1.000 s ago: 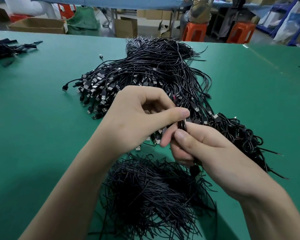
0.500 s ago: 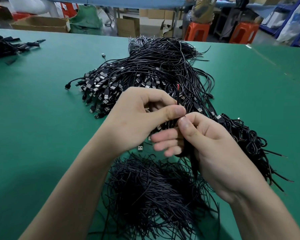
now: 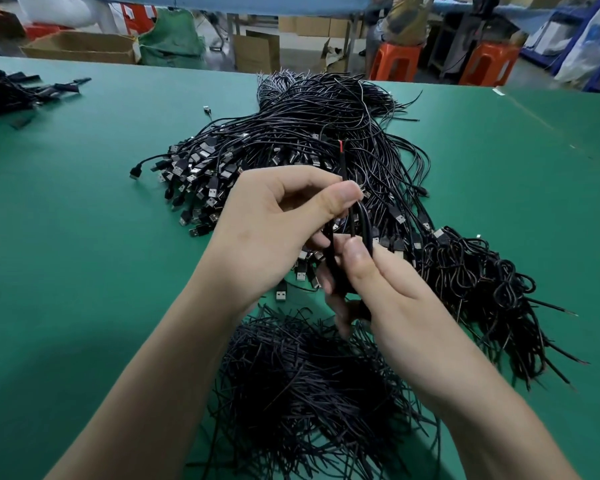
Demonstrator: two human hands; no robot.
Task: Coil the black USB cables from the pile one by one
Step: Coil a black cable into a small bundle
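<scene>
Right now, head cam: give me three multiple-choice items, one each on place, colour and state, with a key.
1. Where does the heap of coiled cables lie?
A) right of the right hand
B) on a stool
C) at the table's far left

2. What colour is the wire tip that sticks up above the left hand?
A) blue
B) red
C) white

3. The cable being coiled is:
A) lying flat on the table
B) pinched by both hands
C) held by the right hand only

Key:
1 A: the looped bundles lie just beyond the right hand's knuckles.
2 B: the stripped end shows red against the black pile.
3 B: both thumbs press the loops against the fingers.
</scene>
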